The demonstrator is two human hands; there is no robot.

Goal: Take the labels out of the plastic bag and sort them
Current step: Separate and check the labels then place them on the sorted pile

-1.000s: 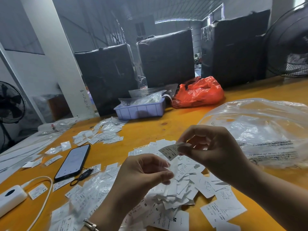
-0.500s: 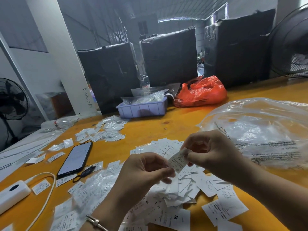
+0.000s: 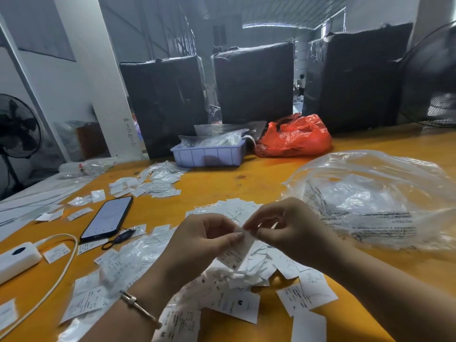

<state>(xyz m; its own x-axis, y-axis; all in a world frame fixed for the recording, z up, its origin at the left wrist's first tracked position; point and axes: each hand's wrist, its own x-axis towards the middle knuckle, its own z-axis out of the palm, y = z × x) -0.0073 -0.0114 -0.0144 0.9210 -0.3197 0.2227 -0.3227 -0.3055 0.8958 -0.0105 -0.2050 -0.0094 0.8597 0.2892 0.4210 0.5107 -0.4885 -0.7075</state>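
While we sort, one label [image 3: 238, 253] hangs between our hands above the loose pile [image 3: 249, 275]; next it wants reading and dropping with its size. Our left hand [image 3: 204, 239] and right hand [image 3: 287, 227] both pinch its top edge, fingers curled close. Beside us lies the plastic bag [image 3: 375, 198].

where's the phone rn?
Head view, left side of the yellow table: the phone lies face up, left of the left hand, with the white power bank nearer the left edge.
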